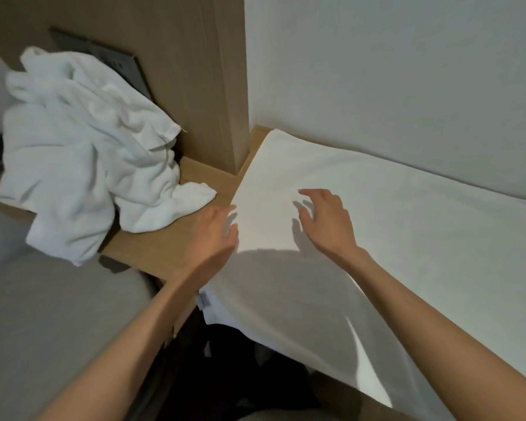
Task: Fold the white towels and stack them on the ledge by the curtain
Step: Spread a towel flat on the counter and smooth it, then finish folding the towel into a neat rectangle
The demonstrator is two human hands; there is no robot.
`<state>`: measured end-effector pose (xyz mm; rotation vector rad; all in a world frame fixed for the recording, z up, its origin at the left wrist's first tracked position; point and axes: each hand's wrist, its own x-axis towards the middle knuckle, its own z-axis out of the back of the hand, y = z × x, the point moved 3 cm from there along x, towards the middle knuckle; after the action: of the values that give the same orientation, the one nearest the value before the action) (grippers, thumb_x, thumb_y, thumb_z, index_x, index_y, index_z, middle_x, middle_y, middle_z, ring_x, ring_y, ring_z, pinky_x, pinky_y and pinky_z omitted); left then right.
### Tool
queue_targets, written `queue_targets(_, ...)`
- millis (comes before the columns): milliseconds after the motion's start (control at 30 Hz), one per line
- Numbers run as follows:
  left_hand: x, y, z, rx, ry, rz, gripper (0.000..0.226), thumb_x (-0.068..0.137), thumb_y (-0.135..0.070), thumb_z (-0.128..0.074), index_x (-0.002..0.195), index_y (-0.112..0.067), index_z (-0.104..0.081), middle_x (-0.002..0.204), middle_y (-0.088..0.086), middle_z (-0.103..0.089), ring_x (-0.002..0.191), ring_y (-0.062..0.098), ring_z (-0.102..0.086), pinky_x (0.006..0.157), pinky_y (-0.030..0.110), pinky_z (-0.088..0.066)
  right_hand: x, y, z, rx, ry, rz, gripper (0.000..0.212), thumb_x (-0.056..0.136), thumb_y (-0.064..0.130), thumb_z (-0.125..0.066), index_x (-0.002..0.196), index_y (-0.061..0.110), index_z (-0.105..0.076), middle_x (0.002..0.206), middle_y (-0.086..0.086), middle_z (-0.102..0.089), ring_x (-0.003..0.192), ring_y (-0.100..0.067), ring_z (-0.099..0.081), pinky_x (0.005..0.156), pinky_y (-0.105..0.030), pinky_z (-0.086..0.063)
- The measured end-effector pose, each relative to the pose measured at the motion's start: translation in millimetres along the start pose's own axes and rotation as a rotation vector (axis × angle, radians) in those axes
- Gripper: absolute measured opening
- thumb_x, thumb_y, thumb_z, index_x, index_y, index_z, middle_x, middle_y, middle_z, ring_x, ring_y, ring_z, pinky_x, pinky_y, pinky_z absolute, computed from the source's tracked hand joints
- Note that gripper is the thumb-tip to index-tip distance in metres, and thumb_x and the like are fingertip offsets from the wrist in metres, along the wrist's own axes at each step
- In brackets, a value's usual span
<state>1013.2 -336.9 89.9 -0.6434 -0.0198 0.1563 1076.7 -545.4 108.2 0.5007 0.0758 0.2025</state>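
Head view: left hand (214, 235) is loose, fingers relaxed, holding nothing, at the left edge of the flat towel (392, 238); can't tell if it touches. Right hand (325, 218) is just to its 3 o'clock, fingers spread and slightly bent, empty, over the towel. Shadow under the fingertips suggests hovering, not pressing.

Flat towel lies spread on the wooden ledge (164, 250), running from 12 to 4 o'clock; near side appears to hang off the front.

Likely step: smooth, then fold. To do it well, sweep flat palms outward first, pinch both near corners, carry them evenly to the far edge, and match edges before creasing.

Crumpled towel pile (79, 141) sits at 10 o'clock on the ledge, near the flat towel, not yet folded. Wooden post (213, 86) at 12, grey cushion (58, 329) at 8.
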Motion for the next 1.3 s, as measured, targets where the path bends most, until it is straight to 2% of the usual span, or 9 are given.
queue_targets(167,-74,38,15,0.006,-0.104,0.072,0.013,0.094,-0.026,-0.050,0.104,-0.019,-0.054,0.095,-0.007,-0.045,0.088,0.010,-0.041,0.073,0.029,-0.033,-55,34,-16,-0.012,0.117,0.048,0.038,0.098,0.023,-0.044,0.136,0.022,-0.048,0.137,-0.006,-0.048,0.121,-0.026,-0.045,0.094,-0.038,-0.039)
queue_targets(333,-131,71,2,-0.186,-0.142,0.309,0.017,0.092,-0.031,-0.057,0.083,-0.022,-0.045,0.086,-0.004,-0.048,0.073,0.016,-0.049,0.058,0.026,-0.036,-102,41,-47,-0.192,0.377,-0.131,0.040,0.098,0.033,-0.041,0.137,0.025,-0.041,0.139,-0.006,-0.040,0.123,-0.032,-0.040,0.095,-0.043,-0.035)
queue_targets(433,-148,77,-17,-0.520,0.007,0.558,0.036,0.091,-0.034,-0.062,0.115,-0.010,-0.050,0.110,0.008,-0.055,0.087,0.015,-0.054,0.071,0.021,-0.041,-126,40,-63,-0.262,0.489,-0.176,0.040,0.097,0.036,-0.041,0.135,0.022,-0.037,0.142,-0.006,-0.032,0.123,-0.035,-0.033,0.094,-0.046,-0.035)
queue_targets(533,-157,72,-34,-0.904,0.198,0.781,0.056,0.092,-0.036,-0.060,0.136,-0.009,-0.040,0.123,0.005,-0.053,0.105,0.016,-0.053,0.084,0.029,-0.043,-143,35,-70,-0.296,0.454,-0.119,0.055,0.096,0.040,-0.044,0.146,0.029,-0.023,0.155,-0.002,-0.013,0.132,-0.033,-0.023,0.097,-0.046,-0.033)
queue_targets(633,-160,71,-43,-1.139,0.252,0.850,0.042,0.092,-0.029,-0.061,0.128,-0.011,-0.051,0.126,0.006,-0.059,0.107,0.017,-0.058,0.088,0.028,-0.046,-150,30,-68,-0.331,0.412,-0.085,0.061,0.097,0.045,-0.042,0.150,0.033,-0.015,0.160,0.002,-0.006,0.138,-0.030,-0.020,0.101,-0.044,-0.032)
queue_targets(733,-161,66,-41,-1.215,0.154,0.913,0.017,0.091,-0.017,-0.063,0.107,-0.009,-0.061,0.107,0.005,-0.065,0.087,0.012,-0.062,0.080,0.024,-0.051,-151,25,-62,-0.176,0.383,-0.097,0.059,0.094,0.039,-0.050,0.148,0.025,-0.030,0.158,-0.004,-0.019,0.141,-0.028,-0.022,0.106,-0.040,-0.032)
queue_targets(867,-155,43,-21,-1.032,-0.099,0.750,0.007,0.091,-0.015,-0.062,0.095,-0.008,-0.061,0.088,0.002,-0.066,0.078,0.009,-0.062,0.065,0.015,-0.050,-160,6,-44,0.088,0.332,-0.147,0.053,0.096,0.028,-0.051,0.145,0.013,-0.037,0.153,-0.006,-0.032,0.142,-0.020,-0.024,0.112,-0.030,-0.021)
queue_targets(1033,-148,-12,2,-0.814,-0.213,0.500,0.012,0.092,-0.021,-0.060,0.097,-0.010,-0.061,0.082,0.000,-0.061,0.075,0.012,-0.055,0.068,0.021,-0.045,-183,-46,-4,-0.038,0.234,-0.307,0.053,0.097,0.032,-0.049,0.146,0.019,-0.035,0.152,-0.003,-0.033,0.138,-0.027,-0.029,0.108,-0.041,-0.028)
queue_targets(1300,-134,-128,-27,-0.865,-0.165,0.248,0.010,0.093,-0.022,-0.058,0.094,-0.012,-0.058,0.074,-0.005,-0.052,0.066,0.005,-0.048,0.064,0.018,-0.043,-228,-140,61,-0.070,0.288,-0.599,0.050,0.099,0.036,-0.042,0.147,0.027,-0.031,0.154,-0.004,-0.026,0.135,-0.038,-0.028,0.109,-0.052,-0.026)
